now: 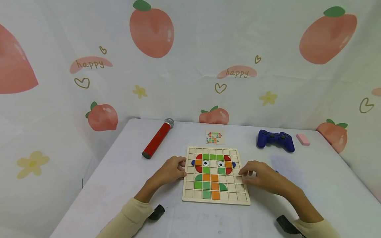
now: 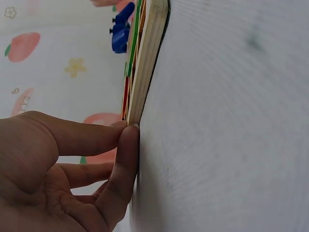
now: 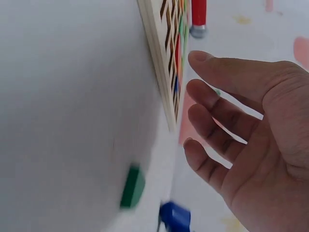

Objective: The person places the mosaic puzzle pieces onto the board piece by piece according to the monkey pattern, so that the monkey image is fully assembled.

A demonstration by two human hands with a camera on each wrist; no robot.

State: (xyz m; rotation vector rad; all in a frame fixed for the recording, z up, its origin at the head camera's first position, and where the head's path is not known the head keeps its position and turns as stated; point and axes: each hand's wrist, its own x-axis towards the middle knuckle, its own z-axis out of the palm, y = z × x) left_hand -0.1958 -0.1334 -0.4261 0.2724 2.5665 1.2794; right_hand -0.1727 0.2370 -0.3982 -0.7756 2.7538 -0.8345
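Note:
A wooden grid board [image 1: 235, 196] lies on the table, with coloured tiles [image 1: 214, 178] in red, orange, green and blue forming a figure with two eyes. At its left edge, my left hand [image 1: 171, 170] pinches the rim between thumb and finger, as the left wrist view shows [image 2: 72, 164]. My right hand [image 1: 262, 177] hovers over the board's right edge, its fingers bent loosely and apart. Between those fingers the right wrist view shows nothing held. Below that hand [image 3: 241, 121], a green piece [image 3: 133, 187] lies on the table; the head view hides it.
Behind the board lies a small pattern card [image 1: 215, 137]. A red microphone [image 1: 157, 138] is at the back left. To the back right are a blue game controller [image 1: 275, 139] and a pink block [image 1: 303, 139]. A patterned cloth hangs behind the table.

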